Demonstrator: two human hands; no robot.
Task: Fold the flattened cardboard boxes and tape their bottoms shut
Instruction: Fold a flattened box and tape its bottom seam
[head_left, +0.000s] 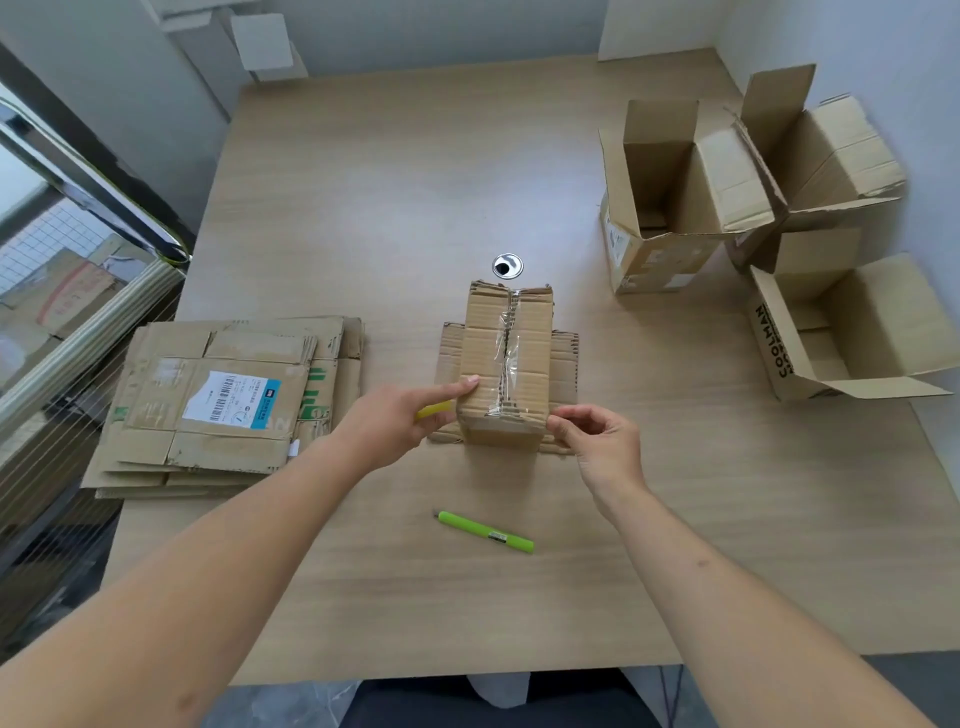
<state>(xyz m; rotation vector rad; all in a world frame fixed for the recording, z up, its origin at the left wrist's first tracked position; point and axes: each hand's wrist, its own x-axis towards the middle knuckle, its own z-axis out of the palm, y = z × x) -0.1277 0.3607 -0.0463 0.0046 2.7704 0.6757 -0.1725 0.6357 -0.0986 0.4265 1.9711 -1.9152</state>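
Two hands flank taped box (506, 364), left hand (402, 415) fingers straight against its side (yellow object beneath), right hand (597, 441) pinching its near corner

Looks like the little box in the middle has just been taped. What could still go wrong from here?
1. The clear tape along the small box looks wrinkled over the seam, so it may not hold well.
2. The right hand pinches the tape end at the near edge; it might crease or lift instead of sticking flat.
3. The green pen-like tool lies loose on the table near both forearms and could get knocked off.
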